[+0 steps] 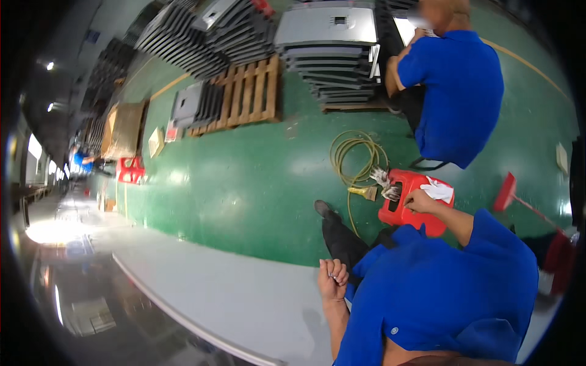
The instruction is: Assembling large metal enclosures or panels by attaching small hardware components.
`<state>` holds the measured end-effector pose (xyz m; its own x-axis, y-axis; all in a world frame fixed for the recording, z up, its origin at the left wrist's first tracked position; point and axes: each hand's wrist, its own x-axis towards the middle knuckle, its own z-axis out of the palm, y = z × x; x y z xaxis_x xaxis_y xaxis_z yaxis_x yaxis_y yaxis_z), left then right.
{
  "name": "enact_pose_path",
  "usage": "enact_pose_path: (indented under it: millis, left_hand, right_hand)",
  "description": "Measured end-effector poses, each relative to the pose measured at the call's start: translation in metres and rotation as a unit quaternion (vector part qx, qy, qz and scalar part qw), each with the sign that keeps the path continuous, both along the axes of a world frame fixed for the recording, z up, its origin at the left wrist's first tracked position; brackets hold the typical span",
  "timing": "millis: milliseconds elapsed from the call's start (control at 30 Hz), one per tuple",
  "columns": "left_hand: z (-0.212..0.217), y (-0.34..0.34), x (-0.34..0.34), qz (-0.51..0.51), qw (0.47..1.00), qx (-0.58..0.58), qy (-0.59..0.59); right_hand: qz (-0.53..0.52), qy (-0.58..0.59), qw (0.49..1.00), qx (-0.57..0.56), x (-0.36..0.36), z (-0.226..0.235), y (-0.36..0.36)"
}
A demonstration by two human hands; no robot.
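My left hand [332, 277] is curled into a fist over the edge of a large grey panel [244, 299], and I cannot make out anything in it. My right hand [418, 200] reaches out to a red plastic stool [403, 213] on the green floor. Its fingers are bent on the stool's top, right beside a white cloth [438, 189]. Whether that hand grips anything is unclear. A pair of grey work gloves [384, 183] lies at the stool's left edge. My blue shirt [439, 293] fills the lower right.
Another person in a blue shirt [455, 91] sits beyond the stool. A coiled yellow hose [357, 155] lies on the floor. Stacked grey panels [332, 52] and a wooden pallet [244, 94] stand farther off. A red broom [510, 192] lies at right.
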<state>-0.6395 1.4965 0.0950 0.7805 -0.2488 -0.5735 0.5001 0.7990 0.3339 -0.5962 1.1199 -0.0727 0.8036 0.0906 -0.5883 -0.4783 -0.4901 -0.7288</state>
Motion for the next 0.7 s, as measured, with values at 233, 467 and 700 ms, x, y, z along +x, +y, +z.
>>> enact_pose_path:
  millis: [233,467,700]
  left_hand:
    - [-0.035,0.091,0.172,-0.11,0.993,-0.037,0.021]
    - [-0.009,0.154,0.304,-0.188,0.982,-0.007,0.011]
    - [-0.006,0.121,0.39,-0.303,0.952,-0.042,-0.012]
  right_hand:
    - [-0.056,0.049,0.996,-0.039,0.061,0.005,0.118]
    - [-0.297,0.052,0.954,0.005,0.116,0.077,0.167]
    - [-0.373,0.091,0.919,-0.09,0.041,0.042,0.167]
